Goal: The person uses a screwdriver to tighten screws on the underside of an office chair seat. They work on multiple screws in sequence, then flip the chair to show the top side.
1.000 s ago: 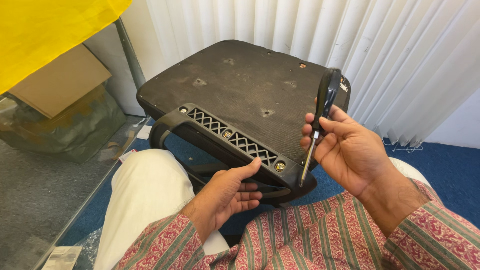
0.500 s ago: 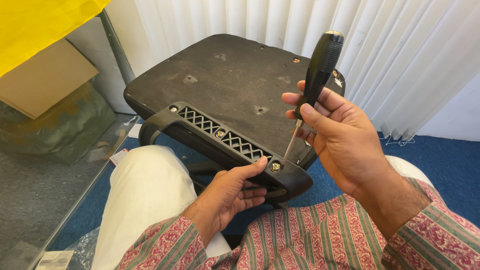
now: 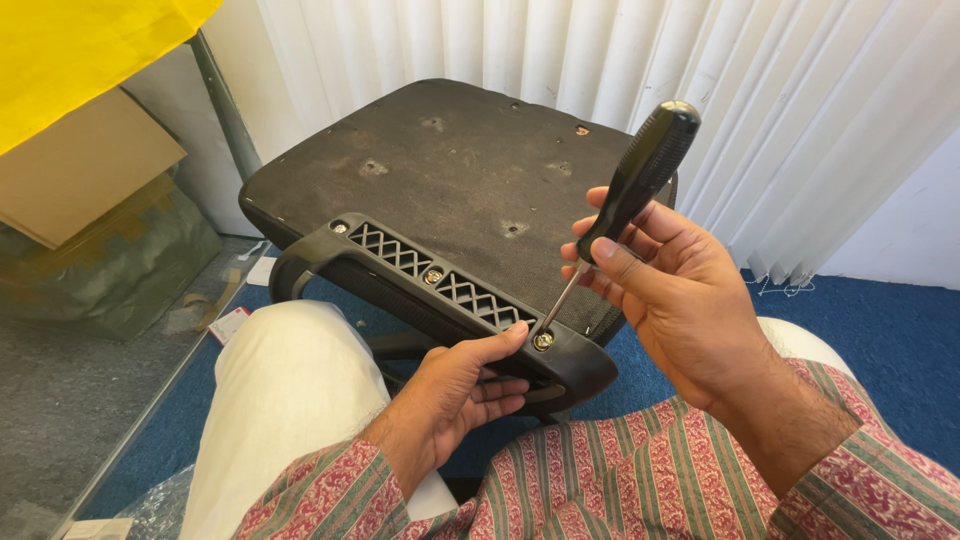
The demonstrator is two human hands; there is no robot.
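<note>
From the head view, looking down over my lap, I see my right hand (image 3: pixel 672 300) wrapped around the lower part of a black-handled screwdriver (image 3: pixel 628 195), fingers and thumb clenched on the grip so the shaft can be steered. The tool's long axis runs on a slant: the butt of the handle points up and to the right, toward the white vertical blinds (image 3: pixel 800 120), while the thin metal shaft angles down and to the left, its tip sitting on the nearest screw (image 3: pixel 542 341) at the end of the black armrest bracket (image 3: pixel 440 290). That bracket lies along the near edge of the upturned chair seat (image 3: pixel 450 170), whose dark underside faces up so the screws are reachable. My left hand (image 3: pixel 455 395) grips the bracket from below, thumb on its top edge just beside the screw, seemingly to steady the part against the push of the tool. Two more screws (image 3: pixel 434 274) sit farther along the lattice. A cardboard box (image 3: pixel 80 170) rests to the left, well apart, above the blue carpet floor (image 3: pixel 880 330).
</note>
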